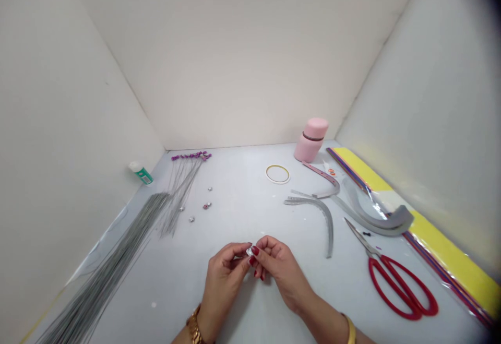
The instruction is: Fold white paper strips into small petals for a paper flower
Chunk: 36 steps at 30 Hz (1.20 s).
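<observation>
At the front middle of the table, my left hand [227, 273] and my right hand [282, 271] meet, fingertips pinched together. Between them is a small shiny silver folded paper star [249, 251], partly covered by my thumbs and fingers. Both hands are closed on it. Left of and beyond my hands lie several loose little stars, among them a silver star [191, 220] and a pinkish one [205, 206]. To the right is a curved bundle of silver paper strips [323, 213].
Long thin wires [121, 255] spread along the left, beside purple-tipped stems [191, 156] and a green-white glue bottle [141, 173]. Tape [278, 181] and a pink flask [311, 140] stand farther back. Red-handled scissors [395, 281], a wider silver strip roll [383, 221] and yellow sheets [442, 234] occupy the right.
</observation>
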Available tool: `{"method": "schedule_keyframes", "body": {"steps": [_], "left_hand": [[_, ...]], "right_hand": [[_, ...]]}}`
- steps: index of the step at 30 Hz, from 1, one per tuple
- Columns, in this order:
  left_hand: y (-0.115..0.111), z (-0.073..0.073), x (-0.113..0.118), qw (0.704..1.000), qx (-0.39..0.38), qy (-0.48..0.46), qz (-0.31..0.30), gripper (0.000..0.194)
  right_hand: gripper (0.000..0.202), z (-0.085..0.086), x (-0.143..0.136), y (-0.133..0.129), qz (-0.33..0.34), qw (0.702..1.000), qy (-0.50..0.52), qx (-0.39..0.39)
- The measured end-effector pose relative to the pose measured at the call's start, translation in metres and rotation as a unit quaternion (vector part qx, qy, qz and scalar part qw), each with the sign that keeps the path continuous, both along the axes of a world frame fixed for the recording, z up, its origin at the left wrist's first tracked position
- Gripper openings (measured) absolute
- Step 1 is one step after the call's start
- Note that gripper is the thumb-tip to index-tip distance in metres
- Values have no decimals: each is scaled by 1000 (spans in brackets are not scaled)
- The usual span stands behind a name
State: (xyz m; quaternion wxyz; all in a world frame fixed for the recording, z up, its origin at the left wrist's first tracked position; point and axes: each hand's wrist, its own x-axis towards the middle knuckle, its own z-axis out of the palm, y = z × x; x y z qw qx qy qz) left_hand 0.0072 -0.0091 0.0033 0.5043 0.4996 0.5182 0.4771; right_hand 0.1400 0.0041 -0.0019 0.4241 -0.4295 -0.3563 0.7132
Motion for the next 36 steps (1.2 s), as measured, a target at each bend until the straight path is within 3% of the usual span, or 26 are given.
{"method": "schedule_keyframes", "body": {"steps": [8,13,17,25,30,36], "left_hand": [[1,3,-1,1000,1,8,-5,7],[0,-2,0,1000,-26,-7,-8,15],[1,-5,-2,999,-32,-6,-15,8],[5,6,-4,999,-39,-14,-25,12],[6,1,-5,998,-65,-22,11,17],[2,-2,-5,999,-33,2,34,18]], "right_hand": [[31,3,1,1,18,1000,-2,-6],[33,3,1,2,16,1000,-6,-14],[35,2,1,3,28,999,-11,-15],[32,3,3,3,16,999,-40,6],[30,4,2,2,16,998,-54,13],[31,3,2,3,23,998,-57,11]]}}
